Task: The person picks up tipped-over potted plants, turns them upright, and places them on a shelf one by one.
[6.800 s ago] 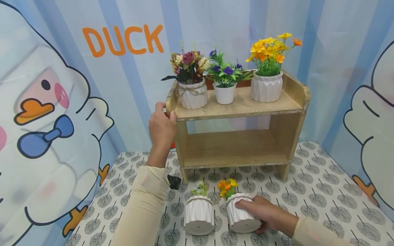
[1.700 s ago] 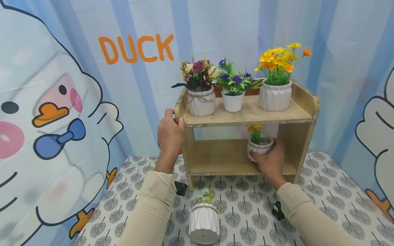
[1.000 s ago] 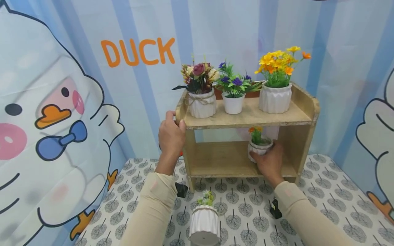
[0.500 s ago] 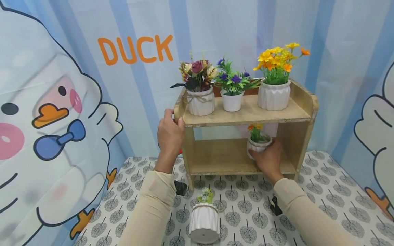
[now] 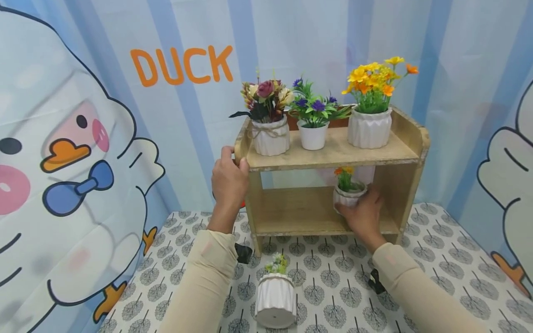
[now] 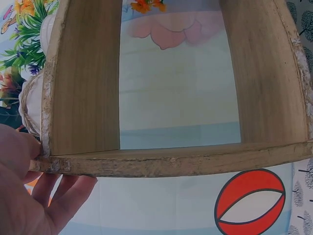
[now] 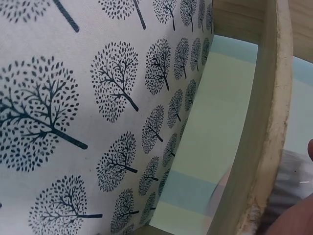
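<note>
My left hand (image 5: 230,178) grips the upper left corner of a two-tier wooden shelf (image 5: 329,159). In the left wrist view, its fingers (image 6: 73,193) wrap round the side board's edge. Within the lower tier, toward the right, my right hand (image 5: 364,213) holds a white ribbed flowerpot (image 5: 346,196) with small orange and yellow flowers. The thumb lies on the pot's front; the other fingers are mostly hidden behind its right side. Whether the pot's base touches the board is hidden. At the right wrist view's edge, only a bit of the right hand (image 7: 296,218) shows.
On the top tier stand a rose pot (image 5: 270,136), a small purple-flowered pot (image 5: 313,136) and a yellow-flowered pot (image 5: 369,129). Another white flowerpot (image 5: 275,300) is on the tree-patterned tablecloth (image 5: 329,277) in front. A printed curtain (image 5: 187,115) hangs behind.
Since the oldest frame, my right hand has carried the orange-flowered pot from the tablecloth up into the lower tier. Over the last second both hands stay nearly still; the left keeps its grip.
</note>
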A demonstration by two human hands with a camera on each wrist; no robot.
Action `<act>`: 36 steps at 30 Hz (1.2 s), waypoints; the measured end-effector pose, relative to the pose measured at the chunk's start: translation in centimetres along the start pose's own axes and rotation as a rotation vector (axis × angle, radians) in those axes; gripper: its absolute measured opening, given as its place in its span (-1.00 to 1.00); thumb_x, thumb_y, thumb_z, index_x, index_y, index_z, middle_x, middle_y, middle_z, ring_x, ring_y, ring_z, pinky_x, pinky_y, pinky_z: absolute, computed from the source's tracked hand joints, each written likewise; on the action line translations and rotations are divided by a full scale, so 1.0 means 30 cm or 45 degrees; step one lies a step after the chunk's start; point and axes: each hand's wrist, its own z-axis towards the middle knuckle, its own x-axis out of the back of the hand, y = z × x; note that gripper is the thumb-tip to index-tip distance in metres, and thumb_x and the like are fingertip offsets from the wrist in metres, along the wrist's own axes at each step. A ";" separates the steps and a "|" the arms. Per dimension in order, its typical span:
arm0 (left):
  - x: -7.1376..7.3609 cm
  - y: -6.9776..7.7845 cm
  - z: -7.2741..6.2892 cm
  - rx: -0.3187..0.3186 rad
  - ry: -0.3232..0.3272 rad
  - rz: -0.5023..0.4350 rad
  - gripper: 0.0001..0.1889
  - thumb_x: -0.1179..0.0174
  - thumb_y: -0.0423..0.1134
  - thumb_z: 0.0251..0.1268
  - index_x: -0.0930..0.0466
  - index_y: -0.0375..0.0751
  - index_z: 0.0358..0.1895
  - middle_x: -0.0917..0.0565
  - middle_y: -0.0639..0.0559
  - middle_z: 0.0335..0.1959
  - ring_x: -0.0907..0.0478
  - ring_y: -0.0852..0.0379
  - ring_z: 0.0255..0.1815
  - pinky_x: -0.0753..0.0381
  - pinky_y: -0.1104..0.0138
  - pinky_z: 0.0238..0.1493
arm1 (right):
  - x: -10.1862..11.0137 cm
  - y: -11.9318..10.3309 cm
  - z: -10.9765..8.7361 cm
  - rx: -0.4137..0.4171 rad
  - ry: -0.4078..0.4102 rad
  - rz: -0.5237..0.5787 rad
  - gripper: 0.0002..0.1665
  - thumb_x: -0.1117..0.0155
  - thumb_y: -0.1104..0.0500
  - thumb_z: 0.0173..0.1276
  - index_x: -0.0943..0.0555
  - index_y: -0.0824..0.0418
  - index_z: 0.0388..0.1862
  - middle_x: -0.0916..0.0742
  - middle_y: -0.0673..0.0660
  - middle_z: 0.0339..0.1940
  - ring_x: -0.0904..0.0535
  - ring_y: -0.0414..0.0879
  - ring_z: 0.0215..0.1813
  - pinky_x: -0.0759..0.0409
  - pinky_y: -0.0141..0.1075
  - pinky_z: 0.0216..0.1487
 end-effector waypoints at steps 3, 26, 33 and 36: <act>0.001 -0.002 0.001 -0.006 0.002 0.001 -0.70 -0.12 -0.14 0.47 -0.50 -0.10 0.16 -0.72 -0.21 -0.18 -0.67 -0.22 -0.18 -0.62 -0.07 -0.20 | 0.012 -0.009 -0.009 0.017 -0.006 -0.002 0.26 -0.55 0.01 0.16 0.06 0.29 0.59 -0.18 0.51 0.44 -0.14 0.39 0.47 -0.27 0.31 0.44; 0.010 -0.004 0.001 -0.020 0.002 -0.029 -0.69 -0.11 -0.16 0.46 -0.50 -0.15 0.17 -0.74 -0.23 -0.14 -0.68 -0.23 -0.14 -0.61 -0.07 -0.17 | 0.073 -0.085 -0.115 0.016 -0.111 -0.056 0.26 -0.56 -0.03 0.17 0.01 0.42 0.56 -0.27 0.55 0.39 -0.32 0.41 0.34 -0.40 0.34 0.35; 0.008 0.004 -0.003 -0.011 -0.011 -0.028 -0.70 -0.11 -0.14 0.48 -0.49 -0.13 0.17 -0.73 -0.21 -0.13 -0.67 -0.22 -0.14 -0.62 -0.06 -0.17 | 0.098 -0.094 -0.140 0.033 -0.154 -0.054 0.24 -0.54 -0.05 0.20 0.01 0.40 0.58 -0.29 0.55 0.40 -0.26 0.39 0.40 -0.33 0.32 0.39; 0.008 0.004 -0.005 -0.003 -0.022 -0.021 -0.69 -0.10 -0.13 0.49 -0.49 -0.12 0.19 -0.73 -0.21 -0.12 -0.67 -0.22 -0.13 -0.62 -0.06 -0.18 | 0.107 -0.102 -0.152 0.027 -0.186 -0.062 0.25 -0.52 -0.07 0.23 0.04 0.42 0.59 -0.30 0.57 0.40 -0.26 0.41 0.41 -0.33 0.30 0.40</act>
